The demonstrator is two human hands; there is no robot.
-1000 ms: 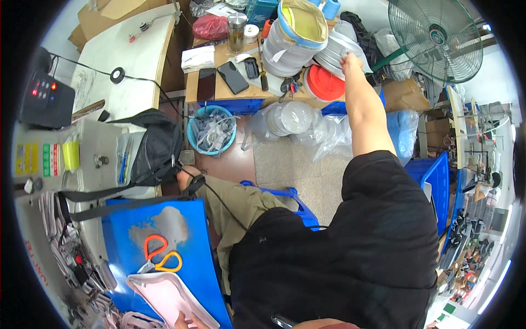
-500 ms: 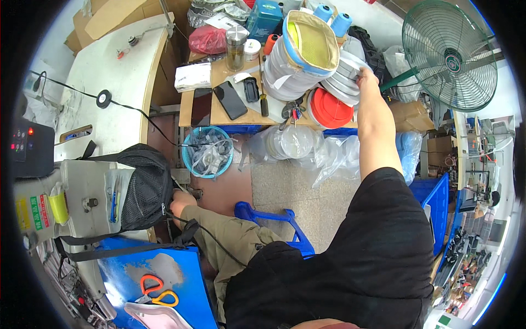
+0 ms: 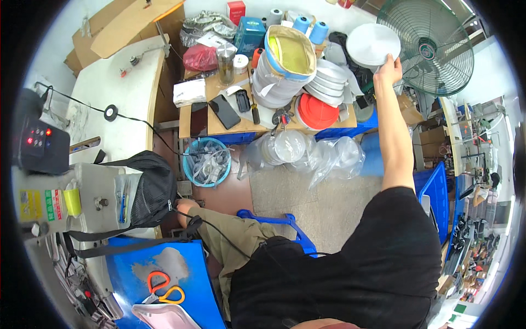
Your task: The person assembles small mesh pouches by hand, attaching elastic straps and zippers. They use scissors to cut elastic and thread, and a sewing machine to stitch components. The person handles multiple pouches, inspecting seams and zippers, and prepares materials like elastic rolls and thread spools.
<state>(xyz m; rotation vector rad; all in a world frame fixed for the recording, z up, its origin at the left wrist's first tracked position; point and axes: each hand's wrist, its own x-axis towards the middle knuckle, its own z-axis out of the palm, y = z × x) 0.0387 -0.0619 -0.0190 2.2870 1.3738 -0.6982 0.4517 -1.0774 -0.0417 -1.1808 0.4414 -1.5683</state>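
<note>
My right hand reaches far out over the back right of the workbench. Its fingers grip the near edge of a flat white round roll, which it holds up in front of the green fan. Left of the hand lies a stack of similar white rolls, with a red round roll just below it. A tall pile of white rolls carries a yellow-lined, blue-rimmed round container. My left hand does not show; only a bare patch, probably my knee, appears beyond the khaki trouser leg.
A green wire fan stands close behind the held roll. Phones, a glass jar and a screwdriver lie on the bench. Below are a blue basket and bagged rolls. Scissors rest at lower left.
My right hand has lifted a white roll off the stack and carried it up and right, toward the fan. The whole view has shifted slightly.
</note>
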